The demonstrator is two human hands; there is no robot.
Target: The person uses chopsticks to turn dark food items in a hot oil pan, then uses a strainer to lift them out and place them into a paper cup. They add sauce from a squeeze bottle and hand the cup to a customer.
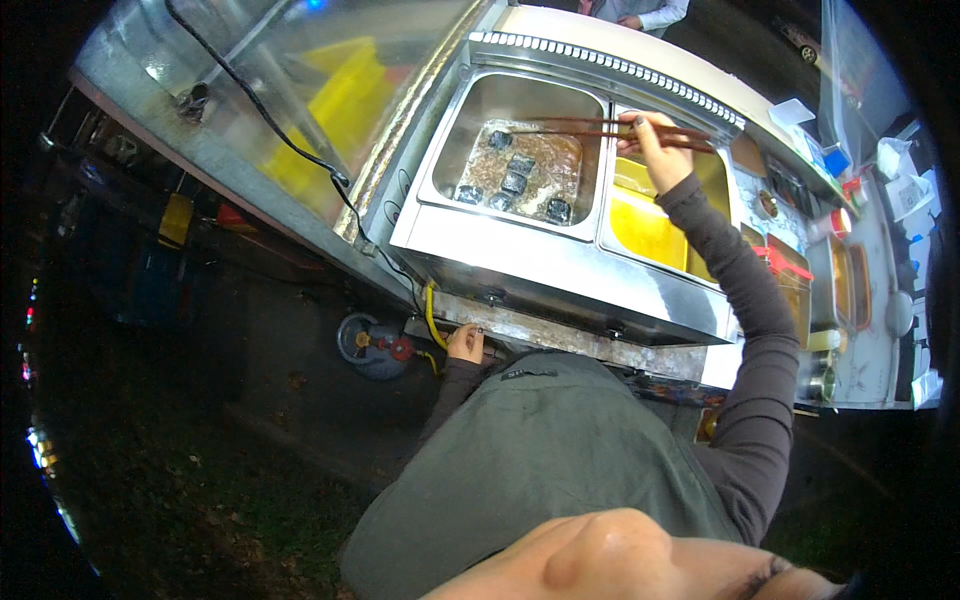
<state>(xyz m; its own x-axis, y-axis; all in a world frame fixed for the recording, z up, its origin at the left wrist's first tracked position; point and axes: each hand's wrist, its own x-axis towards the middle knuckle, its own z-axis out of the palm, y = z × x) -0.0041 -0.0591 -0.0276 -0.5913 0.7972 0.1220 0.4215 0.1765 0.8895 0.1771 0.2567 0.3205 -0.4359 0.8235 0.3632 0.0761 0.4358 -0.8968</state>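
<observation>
My right hand [655,148] reaches over the fryer and is closed around a pair of long brown chopsticks [575,126]. They point left, their tips above the bubbling oil [548,165] in the left steel basin [465,105]. Several black cubes of food [514,183] lie in that oil; one black cube [499,141] is close to the chopstick tips. Whether the tips touch it I cannot tell. Low at the fryer's front, my left hand [465,343] is at the ledge beside a yellow hose [432,315]. Its fingers are curled, and what they hold, if anything, is hidden.
Yellow oil [648,228] fills the right basin. A gas bottle [372,345] with a red valve stands down left. A black cable [262,105] hangs across the clear panel. Trays and tubs [850,275] crowd the right counter. A person [645,14] stands beyond the far edge.
</observation>
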